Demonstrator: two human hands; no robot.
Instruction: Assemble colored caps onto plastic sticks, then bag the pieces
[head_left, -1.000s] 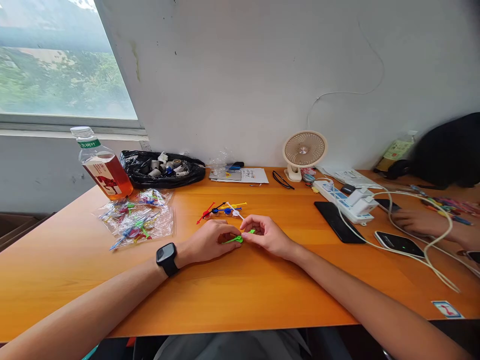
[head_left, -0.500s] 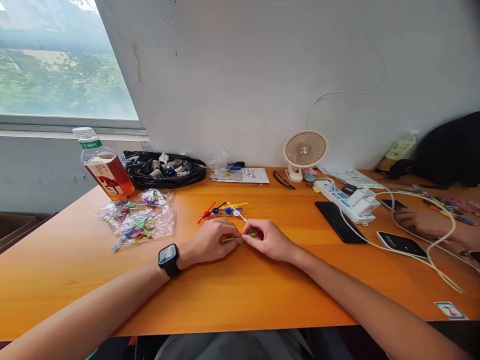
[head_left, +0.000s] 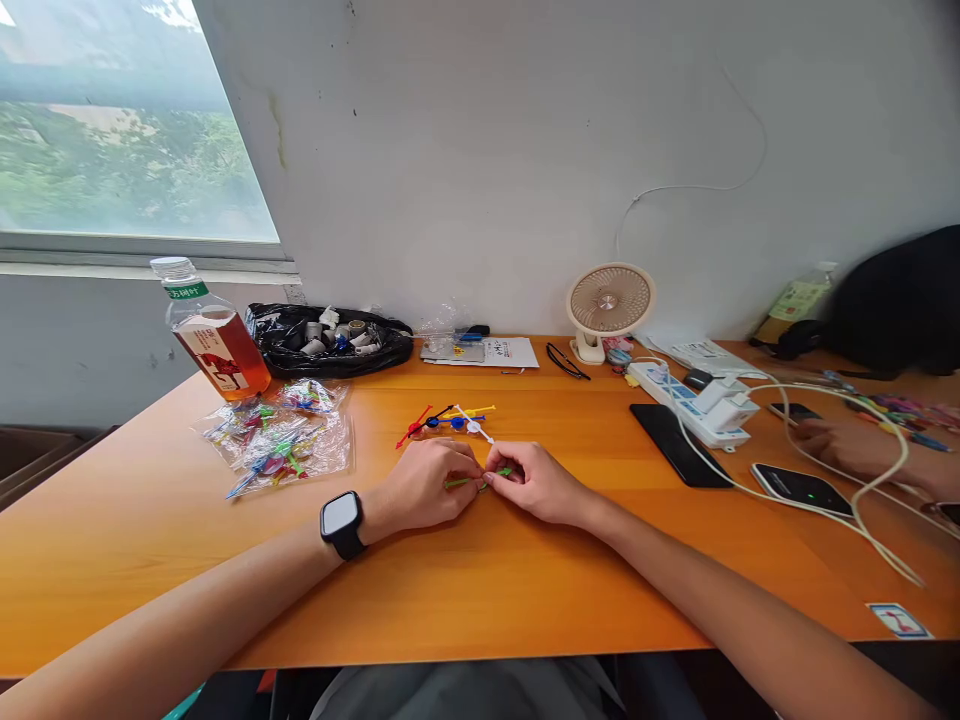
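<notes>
Close together over the middle of the table, my left hand (head_left: 433, 482) and my right hand (head_left: 538, 482) both pinch a small green plastic arrow spinner (head_left: 505, 472). Fingers hide most of its centre; only slim green ends show. Just beyond my hands lie several spinners: a red one (head_left: 412, 430), a black one (head_left: 435, 422), a blue one (head_left: 457, 424), a yellow one and a white one (head_left: 474, 427). To the left, clear plastic bags (head_left: 326, 450) hold more spinners of mixed colours.
A drink bottle (head_left: 214, 335) and a black bag of scraps (head_left: 262, 335) stand back left. A fan (head_left: 609, 300), power strip (head_left: 720, 425), phones and loose white cables (head_left: 885, 545) lie right. Another person's hand (head_left: 832, 440) is at the far right.
My fingertips have shifted slightly around the green spinner, which stays pinched between both hands. The view has moved a little; the other spinners lie as before.
</notes>
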